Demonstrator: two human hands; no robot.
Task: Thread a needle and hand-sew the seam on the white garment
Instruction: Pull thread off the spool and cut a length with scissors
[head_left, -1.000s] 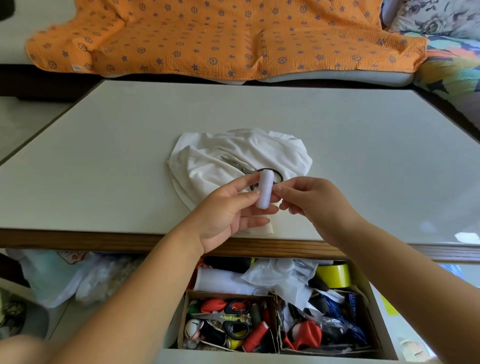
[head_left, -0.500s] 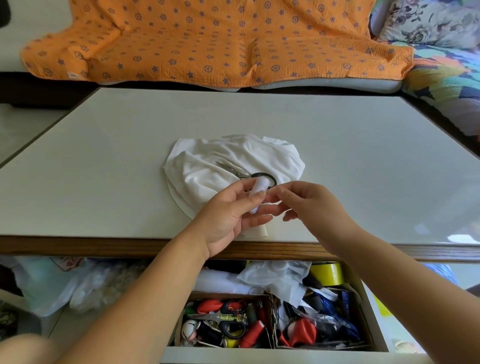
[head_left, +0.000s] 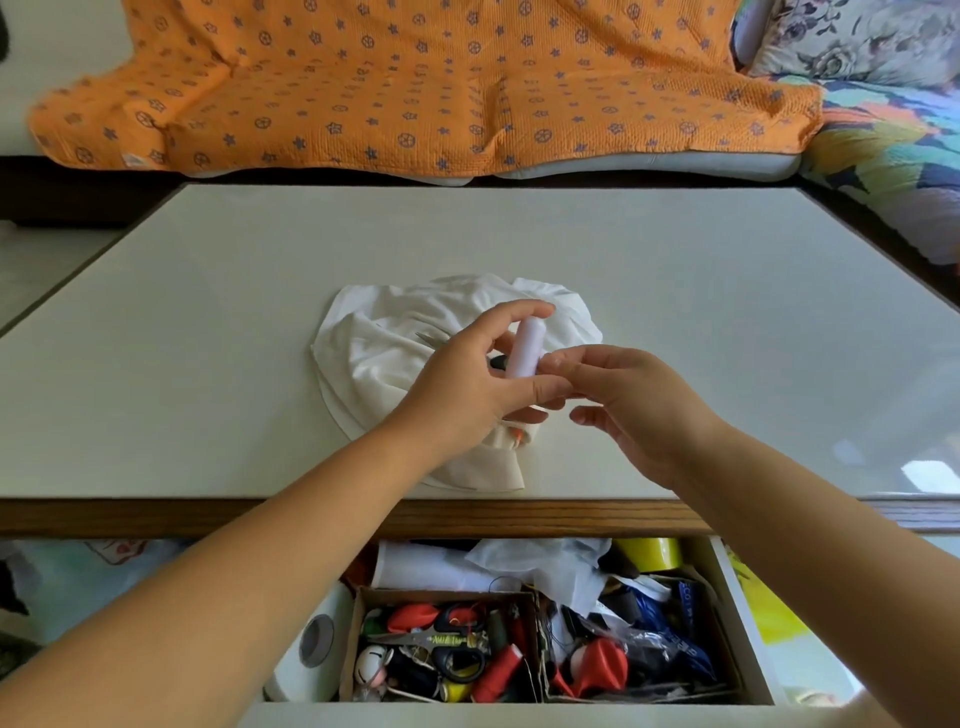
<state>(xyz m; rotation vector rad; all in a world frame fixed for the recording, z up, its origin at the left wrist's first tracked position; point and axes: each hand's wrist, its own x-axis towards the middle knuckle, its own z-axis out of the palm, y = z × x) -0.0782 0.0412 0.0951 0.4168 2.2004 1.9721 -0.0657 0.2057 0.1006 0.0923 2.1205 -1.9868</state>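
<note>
Gripped end to end in our left hand (head_left: 462, 384): white thread spool (head_left: 524, 351), now turned upright. Our right hand (head_left: 639, 405) fingers its side; whether it pinches thread, we cannot tell. We judge the thread end is being sought. White garment (head_left: 384, 358): middle of the table's (head_left: 208, 312) near edge.

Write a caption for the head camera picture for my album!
Left hand holds a white thread spool over the white garment on the table; right hand touches the spool.

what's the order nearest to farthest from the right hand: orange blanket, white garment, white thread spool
1. white thread spool, at the right hand's fingers
2. white garment, on the table beneath it
3. orange blanket, far back past the table
</note>
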